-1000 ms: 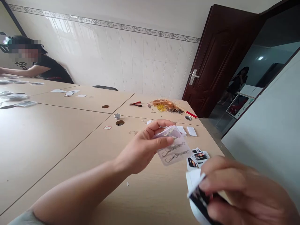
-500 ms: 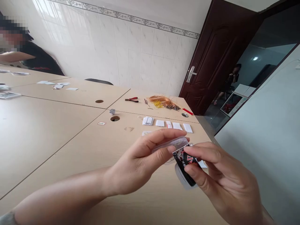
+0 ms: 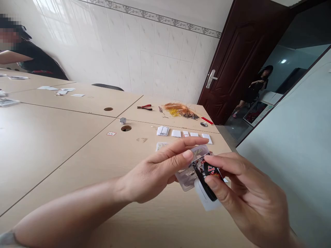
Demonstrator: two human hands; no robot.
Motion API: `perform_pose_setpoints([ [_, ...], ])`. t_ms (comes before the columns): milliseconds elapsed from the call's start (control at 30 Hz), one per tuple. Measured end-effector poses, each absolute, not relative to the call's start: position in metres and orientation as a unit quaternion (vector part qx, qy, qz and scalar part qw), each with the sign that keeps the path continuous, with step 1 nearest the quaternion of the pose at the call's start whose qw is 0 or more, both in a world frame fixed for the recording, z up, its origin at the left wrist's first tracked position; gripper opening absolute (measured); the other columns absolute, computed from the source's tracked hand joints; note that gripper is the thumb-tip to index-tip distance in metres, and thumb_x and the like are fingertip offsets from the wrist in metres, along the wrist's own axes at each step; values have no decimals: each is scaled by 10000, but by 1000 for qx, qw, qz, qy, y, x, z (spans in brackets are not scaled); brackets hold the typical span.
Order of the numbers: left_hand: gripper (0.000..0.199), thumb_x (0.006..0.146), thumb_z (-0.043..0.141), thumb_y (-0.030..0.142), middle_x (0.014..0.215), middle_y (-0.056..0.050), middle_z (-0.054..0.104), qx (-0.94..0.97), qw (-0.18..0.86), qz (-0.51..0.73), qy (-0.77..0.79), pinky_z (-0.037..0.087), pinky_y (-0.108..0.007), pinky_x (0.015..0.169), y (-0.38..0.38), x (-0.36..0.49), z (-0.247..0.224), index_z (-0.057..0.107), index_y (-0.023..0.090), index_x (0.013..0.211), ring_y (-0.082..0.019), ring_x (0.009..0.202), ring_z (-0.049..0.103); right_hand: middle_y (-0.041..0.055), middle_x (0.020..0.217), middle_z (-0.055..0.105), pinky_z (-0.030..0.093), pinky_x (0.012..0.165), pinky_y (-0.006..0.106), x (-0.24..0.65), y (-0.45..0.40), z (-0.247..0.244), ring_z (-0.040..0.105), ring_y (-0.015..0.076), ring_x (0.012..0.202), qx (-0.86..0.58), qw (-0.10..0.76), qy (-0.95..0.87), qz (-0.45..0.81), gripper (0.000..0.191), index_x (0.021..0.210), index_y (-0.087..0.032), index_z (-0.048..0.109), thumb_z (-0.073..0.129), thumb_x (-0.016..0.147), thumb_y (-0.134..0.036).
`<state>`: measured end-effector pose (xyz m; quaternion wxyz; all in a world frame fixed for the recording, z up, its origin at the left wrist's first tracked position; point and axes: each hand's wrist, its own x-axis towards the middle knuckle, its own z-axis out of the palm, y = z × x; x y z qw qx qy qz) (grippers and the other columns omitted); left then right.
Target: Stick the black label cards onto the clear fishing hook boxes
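My left hand [image 3: 165, 165] holds a clear plastic case [image 3: 186, 178] between its thumb and fingers, with small items visible inside. My right hand [image 3: 248, 189] pinches a black printed card [image 3: 207, 174] with red lettering between thumb and forefinger. The card's upper left end overlaps the case near my left thumb. A white translucent sheet [image 3: 207, 198] sticks out below the black card. Both hands are above the wooden table [image 3: 144, 220], close together. The other fingers of my right hand are partly hidden behind the card.
Beyond my hands lie white card stacks [image 3: 163, 131], another clear case [image 3: 161, 146], red-handled pliers [image 3: 144, 107] and a bundle of copper-coloured wires [image 3: 178, 107]. A person [image 3: 33, 57] sits at the far left; another person [image 3: 254, 86] is past the open door [image 3: 240, 58].
The clear case has tilted so its broad face shows, and more of the white sheet shows under the black card. The person beyond the door has shifted and is more visible.
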<state>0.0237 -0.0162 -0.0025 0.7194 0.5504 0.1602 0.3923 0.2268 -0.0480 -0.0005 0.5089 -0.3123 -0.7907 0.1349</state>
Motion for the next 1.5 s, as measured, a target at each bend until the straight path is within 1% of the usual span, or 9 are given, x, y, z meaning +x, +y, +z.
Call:
perform_pose_setpoints([
  [100, 353, 1027, 554, 463, 1276, -44, 704, 568, 700, 404, 154, 528, -274, 814, -15, 24, -5, 645, 372, 1355, -216, 1081, 684, -10, 968, 718, 566, 726, 219, 225, -46, 1, 671, 114, 853, -311, 511, -790, 134, 348, 1224, -314, 664, 667, 926, -135],
  [200, 390, 1025, 534, 503, 1393, -56, 662, 591, 673, 418, 151, 528, -323, 905, -14, 23, -10, 629, 373, 1380, -244, 1144, 671, -15, 978, 722, 571, 721, 216, 223, -45, 1, 668, 108, 821, -313, 511, -790, 132, 337, 1214, -318, 665, 666, 926, -143],
  [333, 398, 1026, 555, 464, 1376, -58, 675, 607, 657, 428, 128, 531, -341, 972, -16, 23, -10, 593, 363, 1409, -244, 1197, 657, -8, 977, 728, 574, 697, 235, 224, -46, 0, 657, 118, 799, -309, 513, -789, 137, 340, 1217, -321, 669, 661, 930, -138],
  [500, 335, 1014, 616, 370, 1295, -11, 721, 617, 640, 436, 139, 541, -230, 935, -21, 25, 0, 637, 373, 1348, -160, 1134, 687, 2, 996, 732, 575, 739, 267, 226, -46, -3, 666, 141, 861, -312, 509, -788, 150, 366, 1242, -323, 657, 667, 930, -131],
  [600, 319, 1004, 640, 320, 1261, 8, 739, 610, 643, 439, 146, 538, -210, 953, -23, 24, 3, 657, 375, 1318, -147, 1172, 675, -1, 992, 730, 573, 754, 259, 226, -47, -3, 675, 137, 880, -312, 509, -789, 150, 358, 1240, -321, 652, 663, 934, -135],
  [767, 315, 999, 648, 273, 1294, 15, 732, 618, 632, 443, 151, 522, -241, 1035, -25, 24, 4, 674, 374, 1296, -152, 1214, 660, -2, 952, 727, 581, 760, 261, 225, -48, -1, 699, 148, 929, -312, 512, -788, 140, 320, 1202, -313, 651, 650, 934, -139],
  [933, 314, 998, 642, 254, 1303, -8, 721, 632, 612, 450, 152, 532, -299, 1064, -26, 25, 5, 686, 359, 1291, -189, 1227, 658, -14, 887, 719, 588, 756, 225, 222, -49, 2, 716, 123, 864, -307, 511, -795, 113, 310, 1174, -288, 650, 641, 919, -111],
  [1067, 305, 997, 644, 270, 1318, -19, 709, 635, 606, 452, 163, 541, -329, 1068, -26, 24, 3, 693, 351, 1286, -214, 1248, 651, -10, 918, 728, 597, 748, 205, 222, -49, 3, 723, 111, 829, -306, 511, -797, 98, 307, 1170, -274, 647, 644, 910, -110],
  [1500, 298, 1014, 624, 278, 1278, 44, 721, 642, 600, 445, 172, 531, -192, 1021, -26, 24, 4, 692, 401, 1277, -124, 1191, 661, -4, 931, 735, 590, 787, 162, 219, -50, 4, 736, 101, 881, -299, 518, -799, 64, 284, 1154, -236, 650, 649, 898, -111],
])
